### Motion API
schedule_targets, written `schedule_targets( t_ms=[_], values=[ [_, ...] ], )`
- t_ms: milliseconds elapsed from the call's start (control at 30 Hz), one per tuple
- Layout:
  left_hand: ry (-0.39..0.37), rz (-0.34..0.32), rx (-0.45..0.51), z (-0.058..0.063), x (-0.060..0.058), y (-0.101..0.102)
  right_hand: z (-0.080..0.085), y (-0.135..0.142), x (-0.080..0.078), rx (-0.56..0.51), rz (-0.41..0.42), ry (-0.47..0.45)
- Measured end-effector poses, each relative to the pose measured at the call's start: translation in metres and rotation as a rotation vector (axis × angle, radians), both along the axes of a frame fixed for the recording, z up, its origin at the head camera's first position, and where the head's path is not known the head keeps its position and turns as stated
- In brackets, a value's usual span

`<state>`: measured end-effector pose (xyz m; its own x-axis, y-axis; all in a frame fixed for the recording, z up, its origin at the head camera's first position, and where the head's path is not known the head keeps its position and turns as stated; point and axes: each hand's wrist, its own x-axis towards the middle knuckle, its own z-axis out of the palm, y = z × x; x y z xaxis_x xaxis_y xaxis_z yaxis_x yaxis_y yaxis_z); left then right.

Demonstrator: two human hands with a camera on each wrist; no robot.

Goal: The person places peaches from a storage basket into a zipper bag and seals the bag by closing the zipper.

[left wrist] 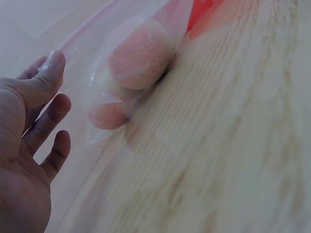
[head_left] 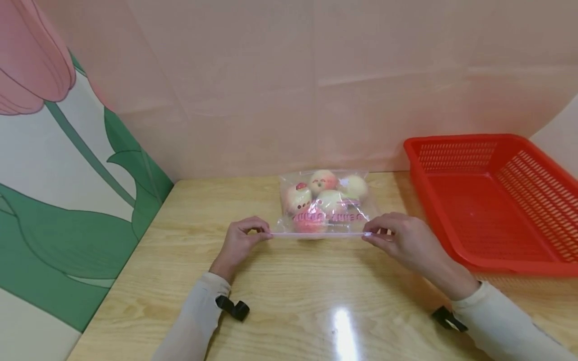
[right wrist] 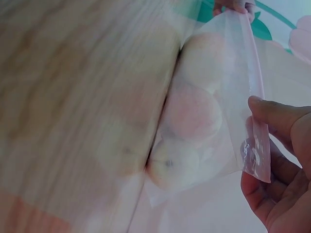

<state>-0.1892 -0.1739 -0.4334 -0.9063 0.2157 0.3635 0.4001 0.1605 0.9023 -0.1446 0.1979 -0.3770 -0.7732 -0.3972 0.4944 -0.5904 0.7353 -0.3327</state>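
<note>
A clear zip bag (head_left: 329,228) with pink print lies on the table, its sealing strip towards me. Inside it are several pale, pink-blushed peaches (head_left: 333,202). My left hand (head_left: 241,241) pinches the left end of the strip between thumb and forefinger. At the strip's right end my right hand (head_left: 408,243) pinches the corner in the same way. The right wrist view shows the strip stretched straight between both hands, with the peaches (right wrist: 194,111) resting on the table below it. In the left wrist view the other fingers of my left hand (left wrist: 34,111) are spread loosely.
A red plastic basket (head_left: 496,215) with slotted sides stands on the right of the wooden table (head_left: 289,296), close to my right hand. A beige covering (head_left: 271,90) rises behind the table. On the left is a wall with painted tulips (head_left: 90,150).
</note>
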Motion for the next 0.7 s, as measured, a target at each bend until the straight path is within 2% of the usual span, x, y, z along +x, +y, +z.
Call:
schedule_targets(
  t_ms=[267, 533, 700],
  values=[
    [-0.031, 0.006, 0.006, -0.0016, -0.0010, 0.0003, 0.0016, 0.0044, 0.0011, 0.008, -0.029, -0.006],
    [-0.012, 0.006, 0.016, -0.0026, -0.0025, -0.0010, 0.0017, 0.0054, 0.0004, -0.008, -0.020, 0.047],
    [-0.004, 0.001, 0.027, -0.0035, -0.0017, -0.0011, 0.0009, 0.0079, 0.0003, -0.011, -0.034, 0.049]
  ],
)
